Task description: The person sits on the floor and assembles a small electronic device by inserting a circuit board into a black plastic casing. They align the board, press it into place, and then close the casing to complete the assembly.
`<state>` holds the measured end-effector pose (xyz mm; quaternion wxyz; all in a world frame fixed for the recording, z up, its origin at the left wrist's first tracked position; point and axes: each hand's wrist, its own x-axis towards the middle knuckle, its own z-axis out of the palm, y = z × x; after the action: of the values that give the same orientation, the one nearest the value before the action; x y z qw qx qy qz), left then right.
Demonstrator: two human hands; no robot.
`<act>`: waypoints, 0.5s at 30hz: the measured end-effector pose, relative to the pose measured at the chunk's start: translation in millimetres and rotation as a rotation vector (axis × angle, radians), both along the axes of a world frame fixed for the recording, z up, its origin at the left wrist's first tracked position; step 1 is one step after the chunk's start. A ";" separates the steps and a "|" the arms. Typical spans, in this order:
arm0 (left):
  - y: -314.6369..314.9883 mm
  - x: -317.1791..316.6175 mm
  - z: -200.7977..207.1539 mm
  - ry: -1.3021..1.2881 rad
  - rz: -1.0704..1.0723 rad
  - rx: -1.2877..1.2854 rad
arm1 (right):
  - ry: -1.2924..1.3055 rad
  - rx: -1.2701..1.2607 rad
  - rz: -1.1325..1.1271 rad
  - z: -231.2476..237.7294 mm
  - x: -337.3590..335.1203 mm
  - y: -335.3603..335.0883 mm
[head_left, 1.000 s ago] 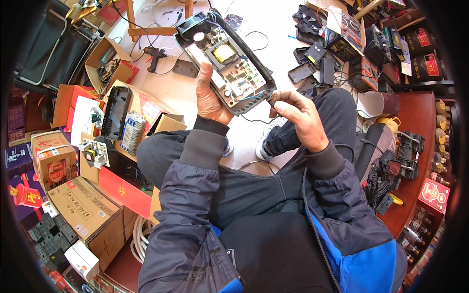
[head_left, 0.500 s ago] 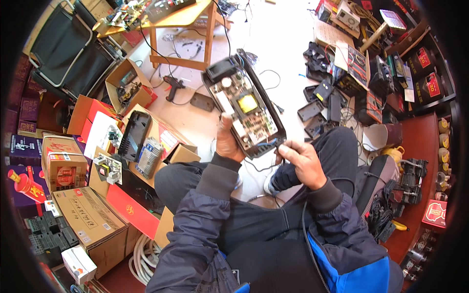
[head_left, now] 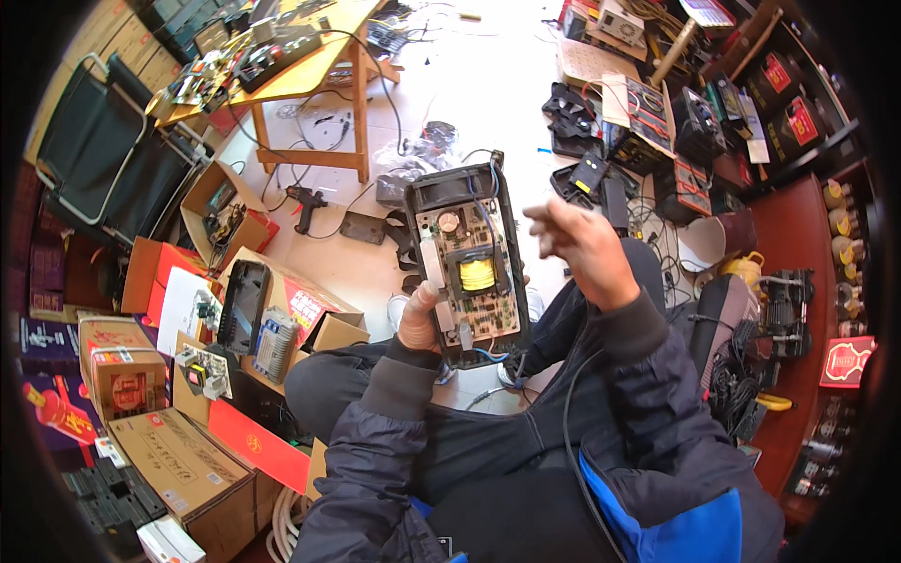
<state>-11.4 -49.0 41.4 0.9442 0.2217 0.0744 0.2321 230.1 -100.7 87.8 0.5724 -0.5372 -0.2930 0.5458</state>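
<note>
Right now your left hand (head_left: 419, 324) grips the lower left edge of an opened black power unit (head_left: 466, 258), thumb up along its side and fingers wrapped behind, holding it upright above your knees. Its lid is off, so the circuit board faces you, with a yellow-wound transformer (head_left: 477, 274) at the middle. Your right hand (head_left: 584, 246) hangs just beside the unit's right edge, apart from it, fingers loosely curled and holding nothing you can make out. Farther left on the floor lie open cardboard boxes (head_left: 298, 310) with a black casing (head_left: 243, 306) resting on one. Beyond the unit a glue gun (head_left: 306, 202) lies near a leg of the wooden table (head_left: 310, 80).
</note>
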 end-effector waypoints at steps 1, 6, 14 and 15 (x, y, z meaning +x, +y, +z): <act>-2.5 0.9 0.3 -0.011 -0.040 -0.022 | 0.094 -0.011 0.004 0.8 2.0 11.8; -4.5 4.2 -8.3 0.008 -0.136 -0.083 | 0.408 -0.004 0.012 -2.5 2.9 53.6; -0.6 -1.4 -38.1 0.147 -0.142 -0.076 | 0.293 0.101 0.063 -2.0 25.5 43.0; -0.8 -1.1 -39.0 0.141 -0.134 -0.068 | 0.278 0.099 0.053 -1.4 26.5 41.6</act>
<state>-12.5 -49.8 2.3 0.9569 0.2099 0.1336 0.1498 256.6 -59.1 86.5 0.6186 -0.4195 -0.2518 0.6148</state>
